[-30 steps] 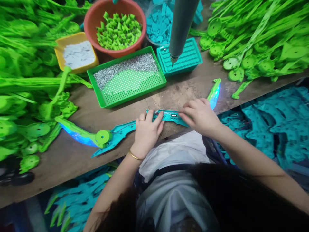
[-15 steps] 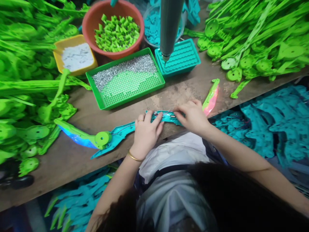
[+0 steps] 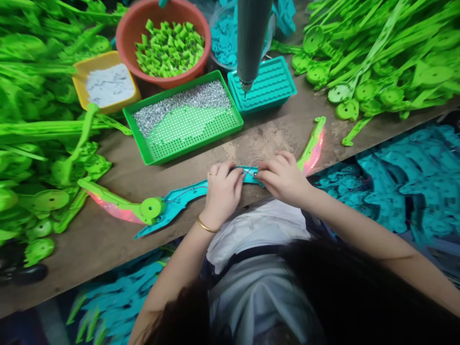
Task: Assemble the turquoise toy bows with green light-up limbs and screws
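Note:
A long teal and green plastic toy blade [image 3: 179, 199] lies along the front of the wooden bench [image 3: 108, 239]. Its two green end pieces [image 3: 313, 143] glow pink-red. My left hand [image 3: 223, 191] and my right hand [image 3: 282, 176] press close together on the blade's teal middle section, fingertips on a small circuit part and thin wires there. A green disc [image 3: 151, 208] sits at the joint left of my left hand.
A green tray of small silver screws [image 3: 183, 117], a teal tray [image 3: 266, 86], a red bowl of green pieces [image 3: 163, 40], a yellow tub [image 3: 104, 84] and a hanging grey screwdriver [image 3: 251, 43] stand behind. Green parts are piled left and right; teal parts lie below the bench.
My two hands have drawn closer together over the blade's middle. The glow in the end pieces has turned from blue to pink-red. The view has shifted slightly.

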### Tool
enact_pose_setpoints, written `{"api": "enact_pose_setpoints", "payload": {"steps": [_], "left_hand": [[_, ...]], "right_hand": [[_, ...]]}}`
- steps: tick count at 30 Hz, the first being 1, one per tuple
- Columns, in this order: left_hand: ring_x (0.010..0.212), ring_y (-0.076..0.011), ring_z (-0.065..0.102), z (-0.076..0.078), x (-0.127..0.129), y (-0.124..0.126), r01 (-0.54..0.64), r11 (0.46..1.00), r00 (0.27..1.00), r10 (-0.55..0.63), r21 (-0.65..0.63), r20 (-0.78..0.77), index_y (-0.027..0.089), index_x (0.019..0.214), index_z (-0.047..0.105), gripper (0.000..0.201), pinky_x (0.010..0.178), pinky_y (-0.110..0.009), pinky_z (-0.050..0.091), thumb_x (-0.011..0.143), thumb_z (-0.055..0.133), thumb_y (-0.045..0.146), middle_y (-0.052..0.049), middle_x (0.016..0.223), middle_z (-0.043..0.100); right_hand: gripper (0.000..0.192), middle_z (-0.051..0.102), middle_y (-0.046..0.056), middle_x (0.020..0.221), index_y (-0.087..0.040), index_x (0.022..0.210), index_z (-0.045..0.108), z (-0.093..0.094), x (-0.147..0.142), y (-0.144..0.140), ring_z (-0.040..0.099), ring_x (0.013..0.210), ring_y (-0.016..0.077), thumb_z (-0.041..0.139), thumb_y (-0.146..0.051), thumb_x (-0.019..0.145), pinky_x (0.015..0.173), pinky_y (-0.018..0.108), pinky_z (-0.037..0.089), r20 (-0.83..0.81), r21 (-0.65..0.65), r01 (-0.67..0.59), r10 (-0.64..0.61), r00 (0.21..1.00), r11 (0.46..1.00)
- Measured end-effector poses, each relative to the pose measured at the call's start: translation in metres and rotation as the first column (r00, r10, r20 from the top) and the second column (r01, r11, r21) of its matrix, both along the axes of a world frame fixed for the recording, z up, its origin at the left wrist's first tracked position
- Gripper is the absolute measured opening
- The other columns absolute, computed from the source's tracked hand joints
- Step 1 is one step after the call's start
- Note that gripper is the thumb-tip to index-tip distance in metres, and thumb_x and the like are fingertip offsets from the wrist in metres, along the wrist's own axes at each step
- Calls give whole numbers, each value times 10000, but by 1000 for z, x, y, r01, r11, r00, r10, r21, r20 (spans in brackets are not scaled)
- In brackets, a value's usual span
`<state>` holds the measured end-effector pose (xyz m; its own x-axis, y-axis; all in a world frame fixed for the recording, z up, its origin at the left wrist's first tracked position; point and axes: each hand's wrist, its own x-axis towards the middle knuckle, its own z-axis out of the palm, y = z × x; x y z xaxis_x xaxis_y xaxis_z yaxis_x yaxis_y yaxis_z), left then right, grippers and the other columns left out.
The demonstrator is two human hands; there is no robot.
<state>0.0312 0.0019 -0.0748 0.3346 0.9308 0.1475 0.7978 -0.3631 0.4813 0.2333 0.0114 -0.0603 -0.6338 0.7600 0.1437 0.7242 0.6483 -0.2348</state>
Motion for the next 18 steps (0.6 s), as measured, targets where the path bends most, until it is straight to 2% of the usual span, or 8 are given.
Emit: {"api": "enact_pose_setpoints", "payload": {"steps": [5, 9, 13, 18], "left_hand": [[1002, -244, 475, 3, 1, -2, 17, 1000, 999, -17, -2, -27, 227, 1052, 681, 259, 849, -402, 388, 940, 447, 241, -82, 1089, 633], [1007, -248, 463, 2, 1, -3, 64, 998, 997, -62, 26, -52, 269, 1047, 693, 283, 841, -405, 376, 931, 446, 196, -68, 1086, 650], [1014, -253, 460, 3, 1, -3, 81, 996, 996, -79, 27, -42, 229, 1031, 694, 246, 867, -410, 378, 918, 476, 219, -75, 1065, 654], [989, -245, 472, 7, 5, -1, 42, 999, 999, -42, -18, -2, 227, 965, 711, 221, 858, -417, 379, 920, 507, 299, -72, 1020, 663]], "right_hand": [[236, 679, 57, 1067, -232, 1007, 673, -2, 5, -7, 510, 986, 212, 464, -165, 918, 1045, 442, 248, 42, 52, -64, 62, 997, 997], [228, 681, 57, 1077, -228, 1018, 675, -1, 9, -10, 522, 990, 210, 464, -214, 933, 1057, 452, 247, 39, 25, -45, 44, 998, 999], [262, 681, 62, 1050, -213, 972, 691, -1, 10, -10, 529, 978, 212, 493, -381, 936, 1047, 449, 268, -45, -2, -17, 16, 999, 1000], [235, 675, 46, 1024, -237, 947, 696, -3, 9, -8, 530, 967, 198, 484, -339, 944, 1037, 440, 271, -78, -50, 33, -37, 996, 998]]}}
